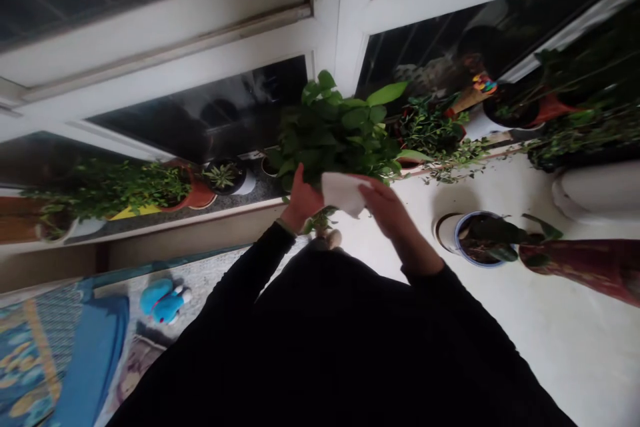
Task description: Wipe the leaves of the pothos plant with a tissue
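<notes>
My right hand point(386, 208) pinches a thin white tissue point(343, 192) at its right side; whether it is paper or cloth I cannot tell. The sheet hangs in front of a bushy green potted plant point(340, 133) on the window ledge. At the plant's lower left, my left hand point(304, 203) has one finger pointing up against the leaves and the thumb side spread toward the tissue's left edge. Its other fingers are partly hidden. The bushy plant's own pot is hidden behind leaves and hands.
Several potted plants line the ledge point(240, 201), including a small succulent point(223, 175) and leafy plants at both sides. White-framed windows point(330, 13) rise behind. On the floor at right stand a blue-rimmed pot point(457, 240) and a red vase point(585, 260). A blue plush toy point(163, 300) lies lower left.
</notes>
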Motion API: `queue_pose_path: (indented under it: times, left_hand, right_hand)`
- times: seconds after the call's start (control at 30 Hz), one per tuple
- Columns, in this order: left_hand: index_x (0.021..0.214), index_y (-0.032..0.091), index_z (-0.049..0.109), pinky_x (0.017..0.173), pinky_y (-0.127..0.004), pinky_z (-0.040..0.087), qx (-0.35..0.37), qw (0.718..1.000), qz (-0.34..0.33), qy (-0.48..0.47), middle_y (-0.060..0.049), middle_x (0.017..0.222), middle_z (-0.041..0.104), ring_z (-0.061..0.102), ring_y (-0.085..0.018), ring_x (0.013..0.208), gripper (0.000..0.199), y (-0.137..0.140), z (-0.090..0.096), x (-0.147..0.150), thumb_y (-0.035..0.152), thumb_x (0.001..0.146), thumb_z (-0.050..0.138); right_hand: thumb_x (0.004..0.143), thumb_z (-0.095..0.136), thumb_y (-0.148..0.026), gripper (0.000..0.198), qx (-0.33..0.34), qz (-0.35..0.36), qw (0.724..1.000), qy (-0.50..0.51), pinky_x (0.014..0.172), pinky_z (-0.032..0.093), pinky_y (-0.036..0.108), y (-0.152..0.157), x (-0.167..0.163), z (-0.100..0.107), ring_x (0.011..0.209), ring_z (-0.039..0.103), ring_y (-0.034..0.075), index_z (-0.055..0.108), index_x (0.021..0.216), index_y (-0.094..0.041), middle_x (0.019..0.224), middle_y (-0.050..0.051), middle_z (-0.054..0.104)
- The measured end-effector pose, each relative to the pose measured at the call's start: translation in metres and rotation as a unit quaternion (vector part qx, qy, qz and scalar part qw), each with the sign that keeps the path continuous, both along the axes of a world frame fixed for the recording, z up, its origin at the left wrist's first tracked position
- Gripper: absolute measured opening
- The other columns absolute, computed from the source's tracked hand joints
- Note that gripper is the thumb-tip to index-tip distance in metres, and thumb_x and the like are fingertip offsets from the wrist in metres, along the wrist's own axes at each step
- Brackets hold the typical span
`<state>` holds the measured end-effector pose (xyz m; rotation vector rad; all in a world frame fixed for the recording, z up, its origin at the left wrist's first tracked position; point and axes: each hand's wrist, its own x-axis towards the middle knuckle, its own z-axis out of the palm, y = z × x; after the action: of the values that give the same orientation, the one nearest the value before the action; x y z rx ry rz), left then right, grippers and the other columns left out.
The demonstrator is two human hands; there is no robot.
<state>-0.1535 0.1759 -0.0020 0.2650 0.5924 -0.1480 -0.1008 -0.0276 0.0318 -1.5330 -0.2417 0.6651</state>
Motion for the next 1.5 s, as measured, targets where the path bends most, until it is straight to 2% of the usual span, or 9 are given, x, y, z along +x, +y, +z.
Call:
queue_pose_path:
  times: [0.17, 0.3, 0.43, 0.57, 0.73, 0.9, 1.1, 1.3, 1.5]
  left_hand:
    - [0.150, 0.022, 0.063, 0.133, -0.059, 0.031, 0.017, 0.999, -0.020, -0.045, -0.007, 0.135, 0.079, 0.064, -0.031, 0.141, 0.071, 0.010, 0.001, 0.010, 0.068, 0.108, 0.029]
    - [0.143, 0.017, 0.067, 0.129, -0.054, 0.039, -0.002, 0.999, -0.023, -0.023, -0.012, 0.126, 0.082, 0.068, -0.032, 0.136, 0.069, 0.014, -0.002, 0.018, 0.066, 0.107, 0.036]
    - [0.124, 0.012, 0.075, 0.118, -0.052, 0.051, -0.015, 0.996, -0.059, 0.067, -0.015, 0.099, 0.084, 0.075, -0.036, 0.122, 0.067, 0.019, -0.005, 0.023, 0.068, 0.102, 0.046]
    - [0.119, 0.015, 0.075, 0.117, -0.051, 0.052, -0.039, 0.992, -0.114, 0.046, -0.012, 0.098, 0.083, 0.075, -0.034, 0.121, 0.064, 0.029, -0.006, 0.031, 0.065, 0.105, 0.038]
    - [0.126, 0.011, 0.071, 0.121, -0.049, 0.047, -0.068, 0.973, -0.220, 0.025, -0.017, 0.110, 0.082, 0.072, -0.034, 0.128, 0.077, 0.049, -0.010, 0.049, 0.070, 0.105, 0.028]
    - [0.126, 0.011, 0.073, 0.119, -0.055, 0.048, -0.089, 0.954, -0.284, 0.023, -0.019, 0.111, 0.082, 0.073, -0.037, 0.127, 0.077, 0.066, -0.013, 0.062, 0.072, 0.105, 0.031]
    - [0.126, 0.018, 0.072, 0.120, -0.053, 0.048, -0.108, 0.937, -0.330, 0.038, -0.017, 0.127, 0.080, 0.068, -0.036, 0.137, 0.070, 0.070, -0.015, 0.068, 0.071, 0.105, 0.031]
    - [0.135, 0.019, 0.068, 0.125, -0.056, 0.044, -0.078, 0.941, -0.327, 0.046, -0.015, 0.136, 0.076, 0.060, -0.038, 0.146, 0.073, 0.061, 0.000, 0.071, 0.072, 0.105, 0.028]
    - [0.108, 0.018, 0.071, 0.126, -0.051, 0.043, -0.050, 0.940, -0.332, 0.058, -0.019, 0.127, 0.078, 0.060, -0.038, 0.146, 0.070, 0.064, 0.003, 0.073, 0.070, 0.107, 0.024]
  right_hand:
    - [0.100, 0.060, -0.048, 0.039, -0.002, -0.163, 0.971, -0.177, 0.096, 0.062, 0.042, -0.012, 0.044, -0.002, 0.106, 0.076, 0.025, 0.077, 0.126, -0.025, 0.118, 0.007, 0.082]
    - [0.105, 0.047, -0.029, 0.041, -0.138, -0.053, 0.923, -0.355, 0.115, 0.055, 0.046, 0.026, 0.045, -0.023, 0.132, 0.070, 0.028, 0.072, 0.137, -0.023, 0.142, 0.011, 0.076]
    - [0.097, 0.045, -0.011, 0.050, -0.302, 0.050, 0.886, -0.349, 0.115, 0.057, 0.048, 0.061, 0.027, -0.047, 0.133, 0.071, 0.032, 0.070, 0.141, -0.012, 0.145, 0.018, 0.073]
    - [0.096, 0.046, -0.009, 0.053, -0.344, 0.027, 0.883, -0.317, 0.113, 0.059, 0.044, 0.077, 0.004, -0.053, 0.131, 0.073, 0.030, 0.070, 0.143, -0.015, 0.144, 0.015, 0.074]
    - [0.098, 0.046, -0.015, 0.048, -0.260, -0.082, 0.925, -0.265, 0.119, 0.056, 0.047, 0.103, -0.032, -0.039, 0.136, 0.070, 0.029, 0.076, 0.136, -0.018, 0.145, 0.013, 0.074]
    - [0.101, 0.059, -0.043, 0.038, -0.138, -0.232, 0.959, -0.083, 0.086, 0.067, 0.042, 0.098, -0.051, -0.018, 0.093, 0.080, 0.026, 0.081, 0.121, -0.020, 0.107, 0.009, 0.085]
    - [0.104, 0.056, -0.044, 0.040, -0.227, -0.482, 0.822, -0.199, 0.096, 0.064, 0.046, 0.074, -0.032, 0.001, 0.106, 0.078, 0.028, 0.075, 0.130, -0.021, 0.122, 0.010, 0.082]
    - [0.094, 0.047, -0.008, 0.052, -0.406, -0.250, 0.843, -0.248, 0.124, 0.050, 0.057, 0.123, -0.020, -0.034, 0.143, 0.065, 0.034, 0.072, 0.140, -0.012, 0.148, 0.020, 0.070]
    - [0.099, 0.044, -0.011, 0.054, -0.327, -0.232, 0.890, -0.215, 0.125, 0.050, 0.053, 0.150, -0.064, -0.039, 0.144, 0.065, 0.028, 0.071, 0.145, -0.020, 0.152, 0.011, 0.070]
